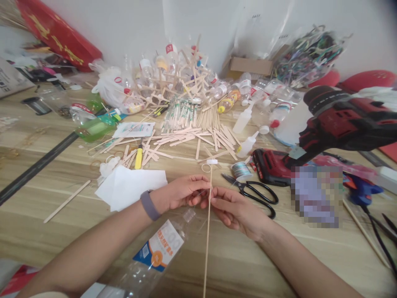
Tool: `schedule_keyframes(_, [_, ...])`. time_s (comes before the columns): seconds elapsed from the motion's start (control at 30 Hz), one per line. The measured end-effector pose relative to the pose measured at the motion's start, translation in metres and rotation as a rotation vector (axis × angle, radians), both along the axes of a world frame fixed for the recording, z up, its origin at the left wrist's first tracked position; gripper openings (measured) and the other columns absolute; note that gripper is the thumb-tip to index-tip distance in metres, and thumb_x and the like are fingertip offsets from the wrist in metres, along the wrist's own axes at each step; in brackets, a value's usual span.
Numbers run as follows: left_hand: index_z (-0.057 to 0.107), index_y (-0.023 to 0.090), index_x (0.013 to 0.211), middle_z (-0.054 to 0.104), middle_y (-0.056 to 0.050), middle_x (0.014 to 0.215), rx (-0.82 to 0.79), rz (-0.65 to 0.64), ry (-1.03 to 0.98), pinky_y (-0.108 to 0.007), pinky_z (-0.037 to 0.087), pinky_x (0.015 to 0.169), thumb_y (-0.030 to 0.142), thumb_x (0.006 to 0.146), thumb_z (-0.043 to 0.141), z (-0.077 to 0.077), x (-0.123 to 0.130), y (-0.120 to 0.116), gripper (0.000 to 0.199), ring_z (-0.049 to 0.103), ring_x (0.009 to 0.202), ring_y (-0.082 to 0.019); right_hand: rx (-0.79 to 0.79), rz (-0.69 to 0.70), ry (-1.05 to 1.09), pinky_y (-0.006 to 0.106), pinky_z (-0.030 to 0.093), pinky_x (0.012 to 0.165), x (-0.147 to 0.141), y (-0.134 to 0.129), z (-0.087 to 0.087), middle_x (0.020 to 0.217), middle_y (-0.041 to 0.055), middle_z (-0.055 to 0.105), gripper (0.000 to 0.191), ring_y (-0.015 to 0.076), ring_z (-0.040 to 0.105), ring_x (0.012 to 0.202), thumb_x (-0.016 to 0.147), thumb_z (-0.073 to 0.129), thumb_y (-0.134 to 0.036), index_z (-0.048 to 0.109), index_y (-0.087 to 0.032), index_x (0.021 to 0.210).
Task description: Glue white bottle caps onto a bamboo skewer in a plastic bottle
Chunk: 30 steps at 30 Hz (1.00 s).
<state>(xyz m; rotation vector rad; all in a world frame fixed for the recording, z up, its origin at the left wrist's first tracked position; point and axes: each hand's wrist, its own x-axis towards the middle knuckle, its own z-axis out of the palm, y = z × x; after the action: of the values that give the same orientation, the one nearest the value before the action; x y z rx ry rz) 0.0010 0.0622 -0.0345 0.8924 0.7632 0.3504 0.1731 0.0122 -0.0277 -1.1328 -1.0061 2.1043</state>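
One thin stick [207,240] ran down toward six o'clock in the head view, pinched by the right hand [237,209]. The left hand [182,192] bunched its fingers against it, but whether they gripped it I could not tell. The stick could have twisted or slipped, being so narrow. Its lower end, swung toward nine o'clock, could have knocked the bottle [158,252]; the scissors [243,187], at the right hand's two o'clock, could have nicked a careless reach.
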Motion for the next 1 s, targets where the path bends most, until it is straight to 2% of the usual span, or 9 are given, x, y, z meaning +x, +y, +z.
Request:
schedule_keyframes(0.1, [0.055,0.015,0.074,0.060,0.001,0.053,0.003,0.012,0.006,-0.014,0.022,0.033,0.036,0.080,0.062,0.002,0.000,0.000,0.023,0.041,0.033,-0.002,-0.034,-0.012,0.037,0.016,0.025,0.035,0.001,0.001,0.000,0.067,-0.0031,0.060,0.032,0.0032,0.043,0.042,0.069,0.076,-0.039,0.055,-0.017,0.080])
schedule_keyframes(0.2, [0.053,0.016,0.073,0.055,0.005,0.053,-0.001,0.043,0.041,-0.015,0.018,0.031,0.034,0.079,0.063,0.004,0.000,0.000,0.022,0.035,0.031,-0.001,-0.028,-0.009,0.013,0.017,0.031,0.039,0.002,0.002,-0.001,0.066,-0.0043,0.058,0.035,0.0045,0.047,0.045,0.066,0.078,-0.040,0.056,-0.018,0.081])
schedule_keyframes(0.37, [0.051,0.017,0.075,0.049,0.008,0.057,0.007,0.022,0.081,-0.014,0.015,0.031,0.034,0.080,0.060,0.007,-0.002,0.000,0.021,0.031,0.030,0.002,0.211,-0.042,-0.225,0.019,0.024,0.042,0.005,0.005,-0.004,0.052,-0.0085,0.044,0.034,0.0042,0.036,0.043,0.071,0.071,-0.047,0.058,-0.016,0.076])
schedule_keyframes(0.5, [0.049,0.017,0.075,0.048,0.008,0.060,0.043,0.005,0.122,-0.014,0.014,0.031,0.035,0.080,0.061,0.008,-0.002,-0.002,0.022,0.030,0.031,0.002,0.333,-0.123,-0.358,0.021,0.022,0.042,0.005,0.008,-0.007,0.049,-0.0081,0.042,0.034,0.0056,0.033,0.044,0.072,0.067,-0.049,0.055,-0.017,0.070])
schedule_keyframes(0.7, [0.050,0.016,0.074,0.048,0.007,0.059,0.100,-0.014,0.164,-0.014,0.013,0.031,0.035,0.079,0.062,0.006,-0.001,-0.004,0.022,0.030,0.031,0.002,0.405,-0.194,-0.482,0.023,0.022,0.041,0.004,0.008,-0.008,0.050,-0.0072,0.043,0.031,0.0072,0.032,0.043,0.073,0.063,-0.049,0.057,-0.019,0.073])
schedule_keyframes(0.87, [0.052,0.015,0.072,0.047,0.008,0.053,0.114,-0.027,0.207,-0.014,0.015,0.030,0.039,0.074,0.069,0.006,-0.001,-0.003,0.029,0.030,0.031,0.001,0.463,-0.198,-0.546,0.024,0.022,0.042,0.006,0.008,-0.011,0.050,-0.0071,0.040,0.028,0.0089,0.031,0.044,0.075,0.058,-0.048,0.056,-0.020,0.074])
schedule_keyframes(1.0, [0.055,0.015,0.074,0.047,0.008,0.050,0.109,-0.021,0.228,-0.014,0.014,0.030,0.036,0.076,0.068,0.009,0.000,-0.004,0.024,0.030,0.030,0.000,0.502,-0.201,-0.576,0.024,0.025,0.045,0.006,0.009,-0.013,0.056,-0.0045,0.045,0.025,0.0099,0.034,0.049,0.076,0.058,-0.044,0.058,-0.019,0.074])
